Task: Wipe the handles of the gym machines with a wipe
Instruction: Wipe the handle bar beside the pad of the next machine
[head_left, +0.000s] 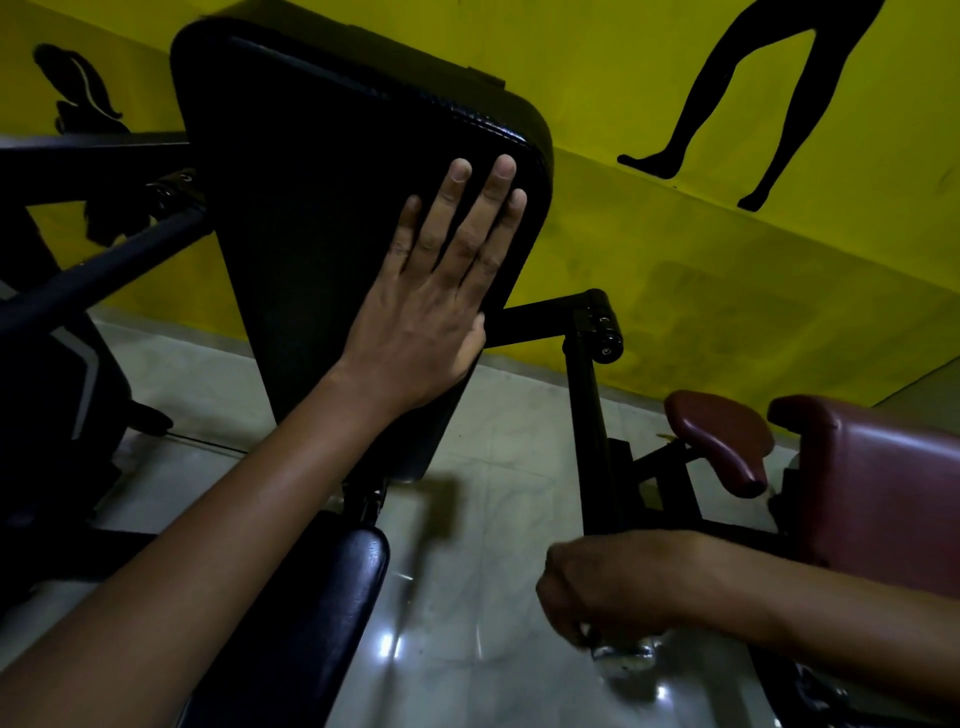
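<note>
Yellow wall (675, 291) behind, painted with black silhouettes, two at least: a pair of legs at upper right, a darker shape at upper left. Pale glossy floor (467, 649) below. One large black back pad (337, 208), tilted, dominating the middle; one black seat pad (343, 582) beneath it; one maroon padded machine (872, 467) at right, showing two cushions. One black jointed arm (587, 374) running from behind the back pad down toward lower right. Two bare hands. Left hand (436, 306) laid flat on the back pad, fingers straight and spread, gripping nothing, seemingly bracing. Right hand (608, 592) low at the end of the black arm, fingers curled over something pale and shiny, blurred; handle (623, 649) or wipe, cannot tell which. No wipe plainly seen, possibly bunched inside that fist. Step in hand, by the look of it: rubbing this lower handle. Next move likely calls for working round the full grip, then shifting to another handle.
</note>
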